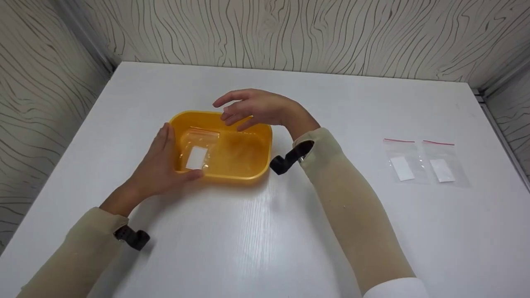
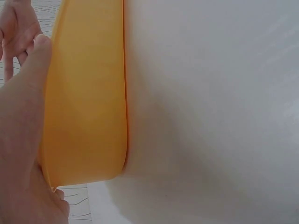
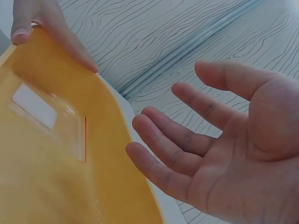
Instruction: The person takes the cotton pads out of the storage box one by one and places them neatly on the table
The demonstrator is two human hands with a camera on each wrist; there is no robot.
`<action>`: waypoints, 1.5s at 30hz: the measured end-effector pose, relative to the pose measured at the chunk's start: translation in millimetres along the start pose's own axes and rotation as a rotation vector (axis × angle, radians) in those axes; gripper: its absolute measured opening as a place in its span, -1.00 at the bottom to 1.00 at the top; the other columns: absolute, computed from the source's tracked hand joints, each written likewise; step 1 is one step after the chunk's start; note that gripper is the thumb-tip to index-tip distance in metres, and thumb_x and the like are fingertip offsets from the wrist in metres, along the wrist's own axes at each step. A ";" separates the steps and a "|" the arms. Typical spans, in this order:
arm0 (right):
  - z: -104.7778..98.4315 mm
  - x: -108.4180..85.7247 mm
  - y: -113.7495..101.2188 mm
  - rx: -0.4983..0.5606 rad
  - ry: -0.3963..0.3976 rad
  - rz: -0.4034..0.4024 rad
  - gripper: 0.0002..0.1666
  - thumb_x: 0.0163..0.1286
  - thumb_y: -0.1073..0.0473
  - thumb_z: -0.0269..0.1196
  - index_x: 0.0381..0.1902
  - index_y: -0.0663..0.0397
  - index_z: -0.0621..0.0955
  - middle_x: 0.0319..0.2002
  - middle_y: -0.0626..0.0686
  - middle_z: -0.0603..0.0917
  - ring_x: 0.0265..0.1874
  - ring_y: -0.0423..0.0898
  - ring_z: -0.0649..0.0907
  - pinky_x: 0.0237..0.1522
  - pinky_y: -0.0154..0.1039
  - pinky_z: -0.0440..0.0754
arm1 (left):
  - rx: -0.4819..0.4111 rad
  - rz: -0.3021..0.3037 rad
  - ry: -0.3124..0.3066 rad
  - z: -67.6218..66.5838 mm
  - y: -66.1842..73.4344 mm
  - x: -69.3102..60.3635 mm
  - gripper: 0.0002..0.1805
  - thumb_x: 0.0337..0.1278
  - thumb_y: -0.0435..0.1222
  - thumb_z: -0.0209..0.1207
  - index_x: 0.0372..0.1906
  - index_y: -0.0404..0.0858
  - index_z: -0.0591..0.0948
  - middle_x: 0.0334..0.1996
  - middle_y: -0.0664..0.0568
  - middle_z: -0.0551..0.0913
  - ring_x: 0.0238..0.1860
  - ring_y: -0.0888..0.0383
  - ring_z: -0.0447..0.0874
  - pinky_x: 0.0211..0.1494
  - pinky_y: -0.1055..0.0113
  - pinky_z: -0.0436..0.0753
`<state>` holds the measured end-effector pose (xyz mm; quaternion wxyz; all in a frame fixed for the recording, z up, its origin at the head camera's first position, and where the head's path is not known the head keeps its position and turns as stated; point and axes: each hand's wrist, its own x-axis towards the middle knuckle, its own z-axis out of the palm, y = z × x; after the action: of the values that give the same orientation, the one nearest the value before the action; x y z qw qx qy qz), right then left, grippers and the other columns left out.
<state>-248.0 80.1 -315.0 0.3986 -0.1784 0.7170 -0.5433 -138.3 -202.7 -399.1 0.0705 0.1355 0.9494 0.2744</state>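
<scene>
A yellow plastic basin (image 1: 248,178) stands on the white table. My left hand (image 1: 155,167) grips its left end, the thumb along the front rim and the fingers at the left rim. Inside the basin, toward the left, lies a clear zip bag (image 3: 70,122) with a red seal line and a white slip (image 1: 196,157) in it. Over the basin's back right part my right hand (image 1: 261,108) hovers, palm bare and fingers loosely spread in the right wrist view. The left wrist view shows the basin's outer wall (image 2: 88,93) beside the left thumb.
Two more clear zip bags, a left one (image 1: 402,165) and a right one (image 1: 443,167), lie side by side on the table (image 1: 331,99) at the right, each with a white slip and red seal line. Wood-patterned panels (image 1: 269,33) stand behind and beside the table.
</scene>
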 end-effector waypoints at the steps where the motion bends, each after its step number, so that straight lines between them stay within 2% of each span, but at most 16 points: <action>1: 0.9 1.5 0.4 0.009 0.000 0.005 -0.52 0.50 0.10 0.22 0.35 -0.05 0.54 0.33 0.20 0.53 0.31 0.13 0.55 0.22 -0.09 0.62 | 0.001 0.003 0.000 -0.1 -0.1 -0.1 0.50 0.01 0.28 0.38 0.59 -0.38 -0.40 0.62 -0.26 -0.35 0.60 -0.25 -0.19 0.55 -0.21 0.08; 7: 7.8 8.6 0.7 0.048 0.001 0.044 -0.44 0.51 0.16 0.20 0.42 0.10 0.46 0.34 0.23 0.51 0.32 0.13 0.53 0.24 -0.09 0.60 | -0.006 0.018 0.008 0.0 -1.3 0.0 0.50 0.00 0.29 0.38 0.59 -0.39 -0.40 0.62 -0.27 -0.35 0.60 -0.25 -0.21 0.55 -0.21 0.07; 16: 19.1 23.1 1.7 0.044 0.028 0.120 -0.45 0.55 0.07 0.16 0.43 0.10 0.46 0.34 0.22 0.52 0.31 0.09 0.55 0.27 -0.05 0.57 | 0.001 0.009 0.005 0.2 -2.0 -0.3 0.48 0.02 0.30 0.35 0.60 -0.36 -0.39 0.62 -0.27 -0.36 0.60 -0.26 -0.22 0.53 -0.27 0.09; 27: 31.1 39.5 -3.8 0.113 0.180 0.314 -0.45 0.48 0.02 0.29 0.34 0.08 0.51 0.25 0.19 0.59 0.21 0.05 0.63 0.20 -0.10 0.63 | 0.012 0.012 -0.008 -2.0 -2.3 -0.3 0.47 0.05 0.27 0.35 0.58 -0.41 -0.40 0.61 -0.32 -0.39 0.61 -0.27 -0.29 0.55 -0.25 0.05; 32: 35.4 44.0 -3.2 0.127 0.229 0.367 -0.39 0.43 -0.01 0.34 0.34 0.09 0.51 0.25 0.19 0.57 0.18 0.06 0.62 0.18 -0.11 0.65 | 0.002 0.009 -0.007 -2.3 -1.4 -0.4 0.48 0.04 0.28 0.36 0.58 -0.40 -0.41 0.61 -0.32 -0.39 0.61 -0.27 -0.30 0.55 -0.26 0.04; 40: 40.6 50.3 6.5 0.172 0.241 0.402 -0.41 0.40 0.00 0.36 0.29 0.12 0.52 0.23 0.22 0.53 0.03 0.05 0.62 0.12 -0.17 0.68 | -0.005 -0.001 -0.013 -1.8 -0.7 -0.2 0.50 0.02 0.32 0.34 0.58 -0.38 -0.42 0.61 -0.29 -0.40 0.61 -0.24 -0.30 0.55 -0.26 0.04; 45: 46.7 52.8 12.1 0.215 0.256 0.379 -0.38 0.39 0.00 0.37 0.31 0.14 0.51 0.26 0.21 0.50 0.11 0.06 0.59 0.12 -0.15 0.68 | -0.012 -0.006 -0.008 -1.7 0.2 0.0 0.51 -0.01 0.33 0.35 0.59 -0.38 -0.41 0.62 -0.27 -0.39 0.62 -0.23 -0.29 0.55 -0.24 0.03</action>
<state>-242.8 18.1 -350.4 0.4161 0.0727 0.7202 -0.5503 -138.6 -203.4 -397.6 0.0761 0.1331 0.9479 0.2793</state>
